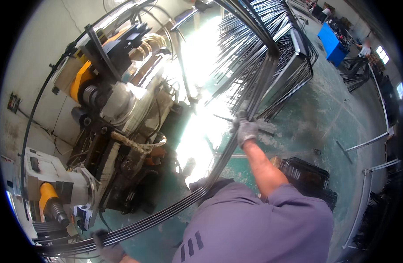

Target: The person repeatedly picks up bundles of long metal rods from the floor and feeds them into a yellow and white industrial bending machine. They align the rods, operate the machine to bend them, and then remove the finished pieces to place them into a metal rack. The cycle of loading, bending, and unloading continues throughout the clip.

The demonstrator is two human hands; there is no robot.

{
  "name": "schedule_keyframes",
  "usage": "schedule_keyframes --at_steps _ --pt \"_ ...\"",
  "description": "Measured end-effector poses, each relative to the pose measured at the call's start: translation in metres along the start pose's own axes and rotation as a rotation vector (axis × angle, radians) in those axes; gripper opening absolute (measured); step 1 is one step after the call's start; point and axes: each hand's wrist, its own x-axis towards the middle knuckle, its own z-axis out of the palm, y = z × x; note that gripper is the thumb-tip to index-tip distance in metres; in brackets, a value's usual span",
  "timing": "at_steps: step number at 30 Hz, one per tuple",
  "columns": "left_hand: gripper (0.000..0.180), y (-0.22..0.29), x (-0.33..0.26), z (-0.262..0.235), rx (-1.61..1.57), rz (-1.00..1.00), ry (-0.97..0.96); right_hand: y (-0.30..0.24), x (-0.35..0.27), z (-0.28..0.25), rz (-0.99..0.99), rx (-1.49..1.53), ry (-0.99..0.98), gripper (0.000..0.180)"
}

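Observation:
A bundle of several long, dark metal tubes point(162, 213) runs in front of me from the lower left to the upper right, looking bent in this wide view. Near its left end, my left hand point(109, 250), in a grey glove with dark fingers, is closed around it. Farther along, my right hand point(247, 130), also gloved, grips the same bundle with the arm stretched forward. Both ends of the tubes run off toward the picture's rim. Beyond my right hand, a big pile of similar thin tubes point(236, 57) lies in a metal rack point(289, 72).
To the left stands a large machine point(122, 103) with yellow parts, hoses and cables, and a grey-white unit point(50, 175) at its near end. Stacked black crates point(304, 171) sit right of my body. Farther off are a blue bin point(332, 44), another person point(363, 50) and metal frames point(363, 142).

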Motion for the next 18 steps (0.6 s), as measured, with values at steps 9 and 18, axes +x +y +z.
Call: schedule_keyframes --at_steps 9,18 --pt "0.017 -0.126 -0.179 0.267 -0.563 -0.721 -0.176 -0.167 0.169 -0.187 -0.401 -0.054 0.246 0.028" --pt "0.034 -0.208 -0.333 0.494 -0.096 -1.264 -0.669 -0.259 0.417 -0.281 -0.574 -0.707 0.47 0.036"
